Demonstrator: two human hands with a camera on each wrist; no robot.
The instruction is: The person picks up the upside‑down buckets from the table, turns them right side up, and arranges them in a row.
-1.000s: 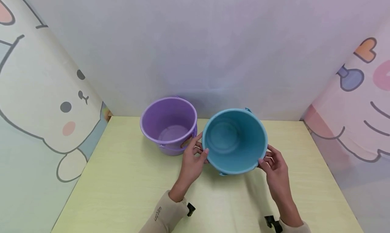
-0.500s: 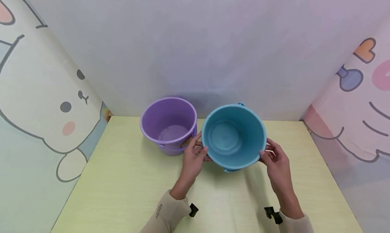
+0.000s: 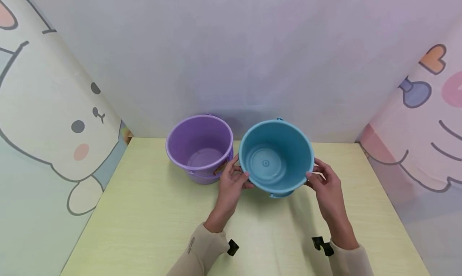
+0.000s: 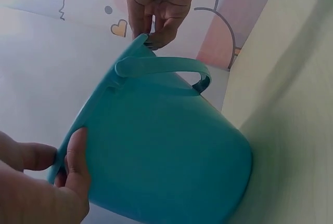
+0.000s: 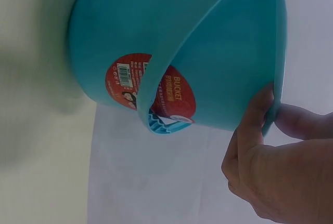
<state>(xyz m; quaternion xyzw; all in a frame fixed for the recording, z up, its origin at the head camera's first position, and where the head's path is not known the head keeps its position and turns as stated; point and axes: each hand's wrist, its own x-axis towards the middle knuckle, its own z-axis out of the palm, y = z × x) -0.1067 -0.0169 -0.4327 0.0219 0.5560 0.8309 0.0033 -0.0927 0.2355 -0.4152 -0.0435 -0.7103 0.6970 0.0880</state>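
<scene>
A blue-green plastic bucket [image 3: 267, 163] is held by its rim between both hands, its mouth facing up toward the head camera. My left hand [image 3: 230, 183] pinches the rim on the left side, thumb over the edge and fingers beneath. On the opposite side my right hand [image 3: 326, 185] grips the rim the same way. The bucket's handle [image 4: 166, 67] hangs down along its wall in the left wrist view. A red oval label [image 5: 151, 86] shows on the wall in the right wrist view. The bucket's base is close over the table.
Left of the blue-green bucket stands a purple bucket [image 3: 203, 175], upright, near my left fingers. Both are on the pale yellow table [image 3: 144, 212]. A plain light backdrop [image 3: 231, 59] rises behind, with cartoon-printed panels [image 3: 54, 107] at either side.
The blue-green bucket has shifted slightly away from me, toward the backdrop, and tipped more upright, so more of its floor shows. Both hands moved with it. The purple bucket stayed put.
</scene>
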